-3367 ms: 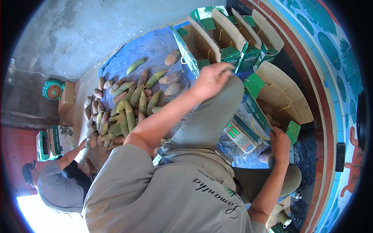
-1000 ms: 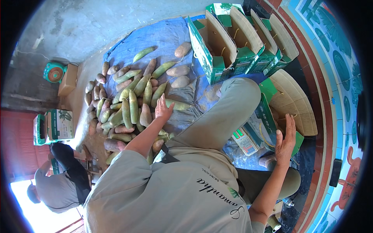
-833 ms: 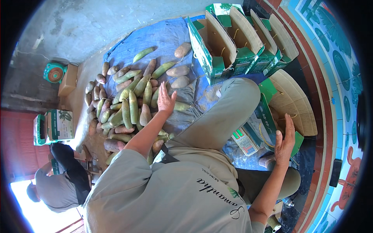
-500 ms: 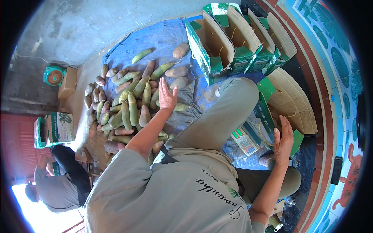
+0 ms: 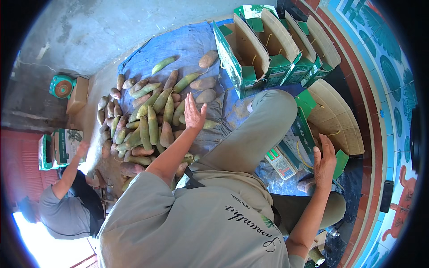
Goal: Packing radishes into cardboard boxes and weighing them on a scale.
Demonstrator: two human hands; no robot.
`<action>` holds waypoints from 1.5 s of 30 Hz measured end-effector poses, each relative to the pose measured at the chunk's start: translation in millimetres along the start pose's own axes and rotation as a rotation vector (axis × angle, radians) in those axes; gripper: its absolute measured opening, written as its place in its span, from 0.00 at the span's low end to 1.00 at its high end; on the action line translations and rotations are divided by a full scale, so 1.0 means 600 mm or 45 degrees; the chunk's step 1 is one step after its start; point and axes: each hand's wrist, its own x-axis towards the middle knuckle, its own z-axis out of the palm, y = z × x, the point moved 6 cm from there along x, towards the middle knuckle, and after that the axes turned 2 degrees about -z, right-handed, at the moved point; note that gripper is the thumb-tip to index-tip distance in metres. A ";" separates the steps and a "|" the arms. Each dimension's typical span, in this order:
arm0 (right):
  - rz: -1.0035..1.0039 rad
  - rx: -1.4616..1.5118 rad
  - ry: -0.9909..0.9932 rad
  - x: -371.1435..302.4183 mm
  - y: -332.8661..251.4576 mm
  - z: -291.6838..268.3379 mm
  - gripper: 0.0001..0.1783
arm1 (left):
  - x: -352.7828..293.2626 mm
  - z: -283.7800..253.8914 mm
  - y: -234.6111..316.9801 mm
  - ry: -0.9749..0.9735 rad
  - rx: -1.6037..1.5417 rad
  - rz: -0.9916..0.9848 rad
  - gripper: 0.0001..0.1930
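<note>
My left hand (image 5: 195,115) is held over the right side of a pile of long green and reddish-brown radishes (image 5: 144,132). Its fingers are stretched out and it holds nothing; a green radish (image 5: 208,123) lies just beside it. On my other side, my right hand (image 5: 325,161), fingers extended and thumb apart, is at the near edge of an open green and brown carton (image 5: 335,109) with yellow cord handles. Whether it touches the carton, I cannot tell. The carton's inside is partly hidden by that hand. A digital scale (image 5: 281,163) with a green-lit display sits beside the carton.
A row of open green cartons (image 5: 280,67) stands at the far right, near the tiled wall (image 5: 393,76). The radishes lie on a blue tarp (image 5: 190,47). At the left a co-worker (image 5: 67,210) sits near another carton (image 5: 69,145). A green fan (image 5: 61,86) is by the wall.
My left hand has shifted slightly to the right and down. My right hand is almost still. The co-worker has raised an arm toward the carton at the left.
</note>
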 end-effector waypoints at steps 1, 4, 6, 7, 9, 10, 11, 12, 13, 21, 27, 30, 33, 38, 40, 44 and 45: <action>0.002 -0.007 -0.003 0.000 0.000 0.000 0.23 | 0.000 0.001 0.001 -0.002 0.000 -0.001 0.39; 0.004 -0.021 -0.006 0.001 0.000 0.000 0.23 | 0.000 0.001 0.004 0.001 -0.020 0.010 0.39; 0.003 -0.011 -0.006 0.001 -0.002 -0.001 0.24 | -0.001 0.003 0.004 0.003 -0.013 0.019 0.39; 0.000 -0.001 -0.005 0.002 -0.002 -0.001 0.24 | -0.001 0.004 0.006 0.007 -0.007 0.027 0.39; 0.001 -0.011 -0.007 0.002 0.000 0.000 0.24 | -0.003 0.007 0.007 0.002 -0.012 0.023 0.39; 0.002 -0.020 -0.013 0.001 0.000 0.001 0.24 | -0.005 0.008 0.008 -0.005 -0.016 0.016 0.39; 0.002 -0.019 -0.012 0.001 0.000 0.001 0.24 | -0.005 0.008 0.008 -0.004 -0.016 0.017 0.39; 0.005 -0.018 -0.014 0.001 -0.001 0.001 0.23 | -0.005 0.009 0.010 -0.008 -0.022 0.027 0.39; 0.007 -0.017 -0.017 0.001 -0.002 0.001 0.23 | -0.006 0.010 0.012 -0.012 -0.029 0.038 0.39; 0.004 -0.018 0.026 -0.001 0.000 -0.001 0.22 | -0.012 0.023 0.018 -0.040 -0.034 0.036 0.39; -0.027 0.017 0.137 0.002 -0.009 -0.014 0.23 | -0.012 0.025 0.029 -0.064 -0.036 0.035 0.40; -0.055 0.057 0.174 0.004 -0.013 -0.019 0.24 | -0.011 0.030 0.026 -0.066 -0.039 0.044 0.40; -0.072 0.061 0.195 0.003 -0.015 -0.023 0.25 | -0.011 0.033 0.027 -0.066 -0.043 0.063 0.40; -0.065 0.062 0.203 0.001 -0.017 -0.026 0.26 | -0.016 0.033 0.031 -0.091 -0.038 0.056 0.40; -0.078 0.068 0.202 0.001 -0.019 -0.027 0.26 | -0.018 0.033 0.032 -0.114 -0.037 0.035 0.40; -0.092 0.072 0.207 0.001 -0.016 -0.026 0.26 | -0.019 0.034 0.031 -0.117 -0.018 0.026 0.40; -0.095 0.070 0.203 0.001 -0.016 -0.026 0.26 | -0.019 0.034 0.031 -0.116 -0.030 0.029 0.40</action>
